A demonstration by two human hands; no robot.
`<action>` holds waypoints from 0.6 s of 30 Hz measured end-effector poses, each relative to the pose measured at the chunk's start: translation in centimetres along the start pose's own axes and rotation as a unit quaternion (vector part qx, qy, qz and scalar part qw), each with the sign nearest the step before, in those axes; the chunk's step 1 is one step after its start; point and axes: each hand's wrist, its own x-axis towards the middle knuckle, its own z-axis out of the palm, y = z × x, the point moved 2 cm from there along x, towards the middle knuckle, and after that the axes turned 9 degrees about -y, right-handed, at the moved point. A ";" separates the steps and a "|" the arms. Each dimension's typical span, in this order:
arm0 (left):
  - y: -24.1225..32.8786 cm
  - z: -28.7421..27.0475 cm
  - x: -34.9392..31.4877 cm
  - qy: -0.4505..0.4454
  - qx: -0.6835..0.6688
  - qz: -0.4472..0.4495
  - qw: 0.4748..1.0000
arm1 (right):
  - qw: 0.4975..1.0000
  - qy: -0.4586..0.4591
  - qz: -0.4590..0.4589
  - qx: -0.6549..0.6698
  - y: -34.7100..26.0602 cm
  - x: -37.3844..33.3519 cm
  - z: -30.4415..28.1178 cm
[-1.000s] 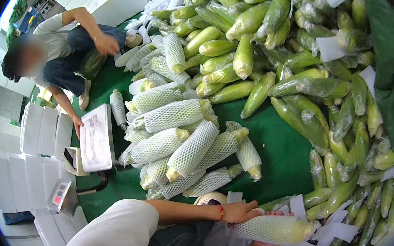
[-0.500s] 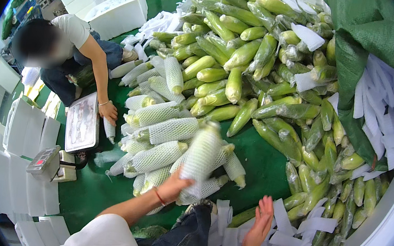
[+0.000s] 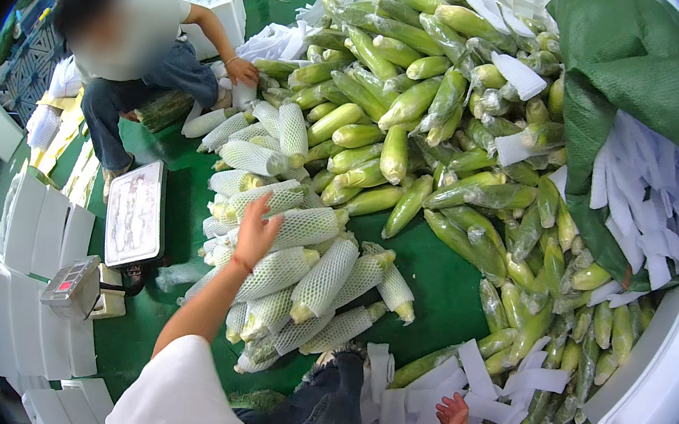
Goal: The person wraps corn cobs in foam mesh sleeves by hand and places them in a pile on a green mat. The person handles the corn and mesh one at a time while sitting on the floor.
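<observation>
My left hand [image 3: 256, 232] is over the heap of ears of corn in white foam net sleeves [image 3: 304, 229], fingers apart and nothing gripped. Whether its fingertips touch the sleeves, I cannot tell. Just right of that wrist, one sleeved ear of corn [image 3: 326, 279] lies slanted on top of the others. My right hand [image 3: 452, 417], fingers apart and slightly bent, is held above a scatter of flat white foam net sleeves [image 3: 417, 409] and has nothing in it.
A big pile of plastic-wrapped green corn [image 3: 419, 104] fills the back and right. At right are a green sack [image 3: 649, 63] of foam sleeves and a white foam box [image 3: 664, 375]. A co-worker [image 3: 147, 64] sits at left behind a scale [image 3: 136, 214]; white boxes [image 3: 33, 219] line the left.
My left hand has let go of the sleeved ear of corn, laid it on the heap and moved left and away. My right hand has dropped lower. The co-worker's hand has moved from the scale to the pile.
</observation>
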 end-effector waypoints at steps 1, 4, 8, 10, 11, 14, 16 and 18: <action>2.6 -0.4 -2.6 -0.024 0.077 0.058 0.995 | 1.000 0.003 -0.010 -0.010 -0.6 -1.0 -0.2; 5.5 0.1 -10.7 -0.065 0.205 0.151 0.965 | 0.998 0.023 -0.037 -0.035 -1.6 -4.0 -1.0; 7.0 1.5 -18.9 -0.218 0.187 0.256 0.923 | 0.995 0.083 -0.050 -0.030 0.1 -5.2 -3.8; 6.7 1.3 -21.3 -0.271 0.158 0.263 0.912 | 0.993 0.095 -0.064 0.035 0.4 -5.6 -2.5; 6.4 1.9 -21.9 -0.328 0.112 0.250 0.904 | 0.989 0.108 -0.091 0.034 0.5 -4.9 -1.6; 9.8 8.7 -22.9 -0.446 -0.270 -0.037 0.853 | 0.952 0.164 -0.219 -0.140 7.9 1.7 -3.1; 8.0 7.9 -23.2 -0.493 -0.450 -0.179 0.722 | 0.903 0.077 -0.176 -0.384 8.0 0.8 5.9; 8.5 6.3 -23.6 -0.518 -0.459 -0.235 0.682 | 0.852 0.002 -0.037 -0.522 10.7 -1.5 11.3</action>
